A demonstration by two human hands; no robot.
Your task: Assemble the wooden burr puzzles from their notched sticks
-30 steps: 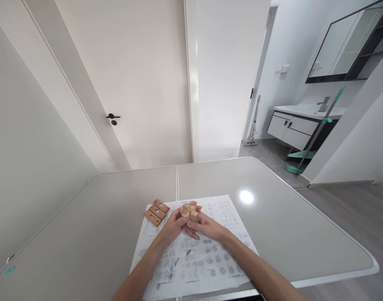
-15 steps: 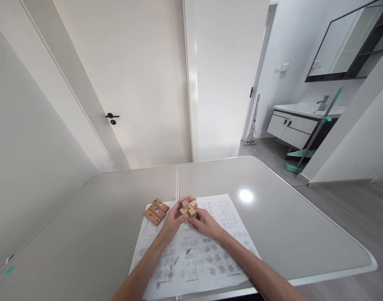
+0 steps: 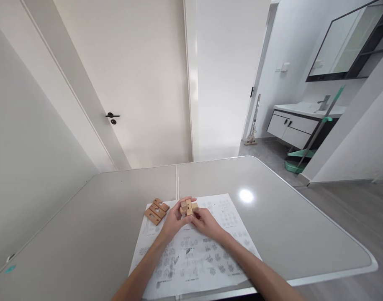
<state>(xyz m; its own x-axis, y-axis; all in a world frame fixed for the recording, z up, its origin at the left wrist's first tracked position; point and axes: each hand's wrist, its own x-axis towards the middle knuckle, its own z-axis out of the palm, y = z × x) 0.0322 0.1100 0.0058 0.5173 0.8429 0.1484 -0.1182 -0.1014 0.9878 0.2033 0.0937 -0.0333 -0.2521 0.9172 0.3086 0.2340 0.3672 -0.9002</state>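
Observation:
Both hands meet over a printed sheet of diagrams [image 3: 206, 255] on the grey table [image 3: 288, 217]. Between them is a partly joined wooden block puzzle [image 3: 188, 207], light tan, with pieces crossing each other. My left hand [image 3: 174, 221] grips it from the left, thumb curled over the top. My right hand [image 3: 205, 220] closes on it from the right and below. Three loose notched wooden pieces [image 3: 156, 210] lie side by side on the table just left of the hands, at the sheet's upper left corner.
A white door with a black handle [image 3: 112, 116] stands behind the table. To the right an opening shows a vanity with a sink [image 3: 304, 119], a mirror, and a green mop and dustpan [image 3: 299, 161] on the floor. The table's rounded right edge [image 3: 361, 251] is close.
The puzzle has been turned in my fingers and shifted slightly up and left over the sheet; the loose pieces have not moved.

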